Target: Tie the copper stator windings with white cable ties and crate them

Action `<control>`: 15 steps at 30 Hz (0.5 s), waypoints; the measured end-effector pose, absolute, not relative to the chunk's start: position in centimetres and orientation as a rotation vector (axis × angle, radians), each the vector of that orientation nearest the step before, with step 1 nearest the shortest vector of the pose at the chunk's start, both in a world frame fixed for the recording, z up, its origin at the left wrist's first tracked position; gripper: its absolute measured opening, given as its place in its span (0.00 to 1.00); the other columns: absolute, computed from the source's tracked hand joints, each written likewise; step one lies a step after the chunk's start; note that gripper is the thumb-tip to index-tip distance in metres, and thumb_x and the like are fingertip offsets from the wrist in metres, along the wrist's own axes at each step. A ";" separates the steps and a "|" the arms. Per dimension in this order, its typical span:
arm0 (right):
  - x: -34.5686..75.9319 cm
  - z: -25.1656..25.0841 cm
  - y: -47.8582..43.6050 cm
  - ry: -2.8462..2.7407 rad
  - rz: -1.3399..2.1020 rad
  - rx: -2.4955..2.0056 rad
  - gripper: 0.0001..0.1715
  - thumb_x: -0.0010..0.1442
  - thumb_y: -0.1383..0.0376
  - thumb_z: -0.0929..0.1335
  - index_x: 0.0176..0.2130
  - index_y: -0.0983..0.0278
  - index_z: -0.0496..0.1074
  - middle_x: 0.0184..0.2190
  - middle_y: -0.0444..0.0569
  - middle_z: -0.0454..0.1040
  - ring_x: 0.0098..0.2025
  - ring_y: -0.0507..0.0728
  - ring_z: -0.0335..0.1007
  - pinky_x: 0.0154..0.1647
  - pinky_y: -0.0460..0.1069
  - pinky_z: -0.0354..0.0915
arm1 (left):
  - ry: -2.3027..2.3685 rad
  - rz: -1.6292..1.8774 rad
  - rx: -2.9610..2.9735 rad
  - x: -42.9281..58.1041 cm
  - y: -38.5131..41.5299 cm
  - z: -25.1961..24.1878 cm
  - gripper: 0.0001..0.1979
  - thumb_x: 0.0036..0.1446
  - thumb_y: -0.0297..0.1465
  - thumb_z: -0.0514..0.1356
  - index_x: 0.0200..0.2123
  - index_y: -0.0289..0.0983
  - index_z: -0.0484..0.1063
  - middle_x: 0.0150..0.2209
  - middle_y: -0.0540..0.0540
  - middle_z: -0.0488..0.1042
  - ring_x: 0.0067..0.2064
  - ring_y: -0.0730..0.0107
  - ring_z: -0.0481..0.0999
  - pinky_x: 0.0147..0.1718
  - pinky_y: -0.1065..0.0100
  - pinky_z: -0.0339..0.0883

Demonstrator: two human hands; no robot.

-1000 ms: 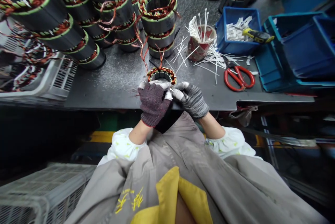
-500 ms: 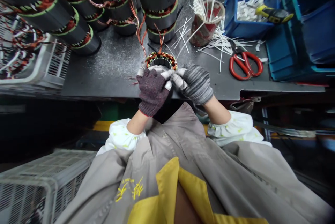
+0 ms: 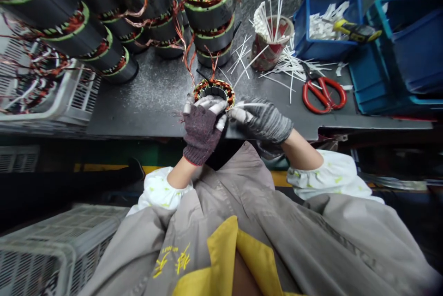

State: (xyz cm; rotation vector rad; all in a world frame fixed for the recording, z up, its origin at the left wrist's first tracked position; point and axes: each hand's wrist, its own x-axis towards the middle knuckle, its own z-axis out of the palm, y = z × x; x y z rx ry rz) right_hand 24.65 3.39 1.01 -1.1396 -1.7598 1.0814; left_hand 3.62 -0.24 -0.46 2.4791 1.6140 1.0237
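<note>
Head view: small stator [image 3: 213, 89], copper windings around a dark core, at the near edge of the bench [image 3: 145, 102], axis upright, bore upward. Left hand [image 3: 201, 126] grips its rim; right hand [image 3: 265, 121] pinches a white strip [image 3: 252, 104].

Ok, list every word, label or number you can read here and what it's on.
Grey jacket: yellow stitched characters, too distorted to read.
Red cup: print blurred, unreadable.
Yellow-handled tool: no legible marking.
Stator in the left hand, white strip in the right hand: no text.
Nothing else is readable.
</note>
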 end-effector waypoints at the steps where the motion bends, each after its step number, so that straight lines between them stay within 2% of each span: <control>1: 24.8 1.1 3.5 -1.755 1.069 -1.133 0.30 0.64 0.37 0.71 0.30 0.59 0.78 0.29 0.47 0.76 0.35 0.57 0.72 0.42 0.52 0.71 | 1.614 1.049 2.495 3.4 -0.4 -0.6 0.13 0.70 0.35 0.58 0.53 0.42 0.78 0.54 0.44 0.82 0.63 0.56 0.77 0.74 0.43 0.52; 4: 25.1 1.8 3.6 -1.698 1.104 -1.143 0.29 0.68 0.40 0.68 0.31 0.59 0.77 0.29 0.46 0.75 0.34 0.56 0.72 0.42 0.52 0.70 | 1.595 1.082 2.555 2.9 -0.6 -0.8 0.11 0.72 0.35 0.57 0.49 0.41 0.78 0.51 0.44 0.83 0.61 0.58 0.79 0.73 0.43 0.54; 7: 25.0 2.4 3.9 -1.811 1.220 -1.073 0.25 0.61 0.42 0.75 0.31 0.60 0.78 0.27 0.45 0.74 0.34 0.56 0.72 0.43 0.52 0.70 | 1.612 1.020 2.561 2.8 -0.5 -0.8 0.11 0.71 0.36 0.57 0.49 0.42 0.78 0.52 0.44 0.83 0.61 0.57 0.79 0.72 0.43 0.56; 10: 24.4 2.7 4.2 -1.776 1.260 -0.969 0.26 0.60 0.41 0.76 0.29 0.60 0.76 0.29 0.47 0.75 0.37 0.57 0.72 0.44 0.53 0.72 | 1.595 1.019 2.519 2.7 -0.2 -0.8 0.11 0.71 0.36 0.58 0.49 0.42 0.78 0.51 0.44 0.83 0.61 0.56 0.79 0.73 0.42 0.55; 12: 23.8 2.4 4.0 -1.614 1.360 -0.930 0.28 0.60 0.39 0.74 0.32 0.59 0.77 0.31 0.46 0.76 0.35 0.57 0.73 0.39 0.52 0.74 | 1.575 1.019 2.505 2.7 -0.1 -0.9 0.11 0.70 0.35 0.58 0.49 0.42 0.78 0.52 0.43 0.83 0.61 0.55 0.79 0.73 0.42 0.55; 15: 22.8 1.1 2.5 -1.382 1.511 -0.918 0.30 0.62 0.36 0.72 0.37 0.59 0.76 0.27 0.44 0.74 0.25 0.53 0.68 0.25 0.50 0.69 | 1.578 1.002 2.523 2.4 0.1 -1.1 0.12 0.70 0.36 0.57 0.49 0.42 0.78 0.52 0.42 0.83 0.61 0.56 0.79 0.73 0.43 0.56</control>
